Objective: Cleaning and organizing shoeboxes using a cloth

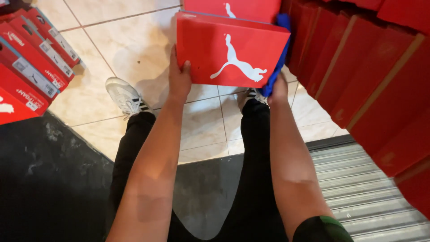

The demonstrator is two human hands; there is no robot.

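Note:
A red shoe box [228, 49] with a white animal figure on its lid is held out in front of me above the tiled floor. My left hand [178, 78] grips its near left corner, thumb on the lid. My right hand [278, 87] holds a blue cloth [278, 58] pressed along the box's right edge. Most of the right hand's fingers are hidden behind the cloth and box.
A tall stack of red boxes [371, 76] fills the right side. More red boxes [31, 62] lie stacked at the left. Another red box [233, 8] sits behind the held one. Below are beige tiles [112, 40], my black trousers, white shoes [123, 96], and a metal grille [358, 192].

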